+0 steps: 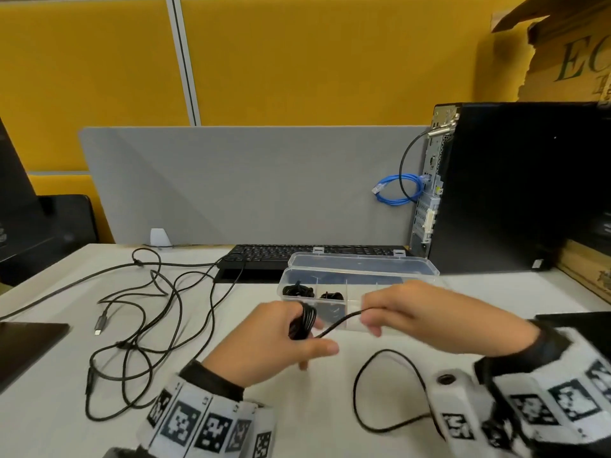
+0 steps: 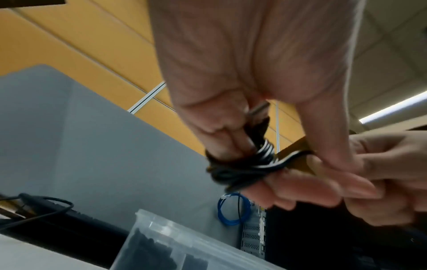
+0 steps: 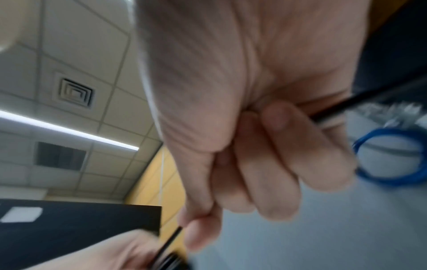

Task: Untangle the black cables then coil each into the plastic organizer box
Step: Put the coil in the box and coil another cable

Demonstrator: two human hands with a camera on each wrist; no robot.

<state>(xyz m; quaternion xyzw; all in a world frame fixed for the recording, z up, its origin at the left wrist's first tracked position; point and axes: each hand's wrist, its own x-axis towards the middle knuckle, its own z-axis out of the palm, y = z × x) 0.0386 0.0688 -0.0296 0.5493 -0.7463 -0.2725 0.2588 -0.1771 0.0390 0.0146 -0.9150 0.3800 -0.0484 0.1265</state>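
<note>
Black cable, thin, round and flexible (image 1: 334, 327): one item, partly wound. Location: several turns sit as a tight coil (image 1: 302, 320) around the fingers (image 2: 233, 144) of my left hand (image 1: 264, 338), held above the white bench (image 1: 330, 408); my left fingers are curled, gripping the coil. Feed end: a straight run passes to my right hand (image 1: 406, 312), whose fingers are closed, pinching the cable; a slack loop (image 1: 367, 391) trails on the bench below.

Destination: clear plastic organizer box with dividers (image 1: 426, 269), lid open, just beyond my hands. Its two left compartments each hold a dark bundle (image 1: 297, 290).

Outstanding: loose black cables, tangled (image 1: 145, 312), on the bench to my left, with a grey plug (image 1: 100, 323).

Handling, as I judge it: light, limp, smooth-skinned, likely to spring open if released. Best pinched across all turns at one point of the coil.
</note>
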